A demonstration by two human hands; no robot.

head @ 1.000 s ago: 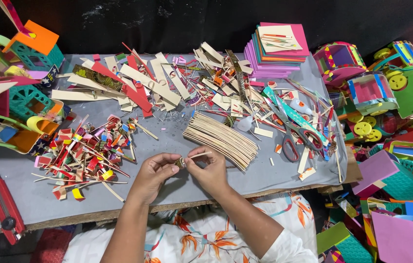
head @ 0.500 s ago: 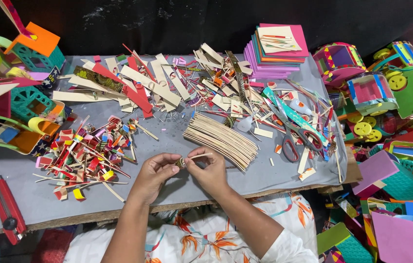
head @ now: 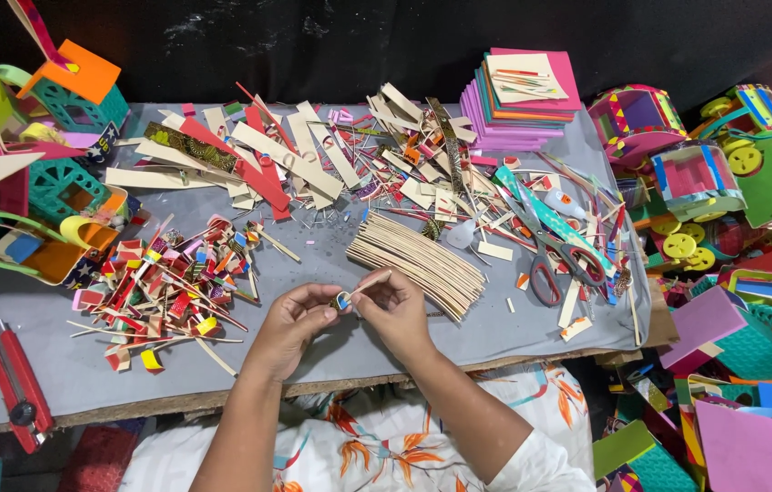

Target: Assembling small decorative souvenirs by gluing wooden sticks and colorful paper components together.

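— While both hands meet just above the near edge of the grey table [head: 495, 328], look at what sits between them: a thin wooden stick [head: 370, 284] with a small coloured paper piece [head: 342, 300] at its lower end.

— Right, and the left hand [head: 290, 328] has its fingertips pinched shut on that paper piece, while the right hand [head: 397, 314] is closed on the stick, whose free end pokes up toward the bundle of plain sticks [head: 422, 264].

— So how does one do this bit well, in your view?

— I'd say keep the pinch light and close to the paper's edge, so it wraps snugly without creasing. Steady the stick with the right thumb — any twist and the paper would likely sit crooked.

— And the surroundings?

— Finished-looking sticks with coloured tags lie in a heap [head: 167, 292] to the left, well within reach. Red-handled scissors [head: 555, 269] rest to the right, beyond the bundle, and a red utility knife [head: 17, 387] lies at the far left edge. Working low over the table seems wise — if the small piece slips, it lands on grey rather than among the paper scraps [head: 313, 173] further back.
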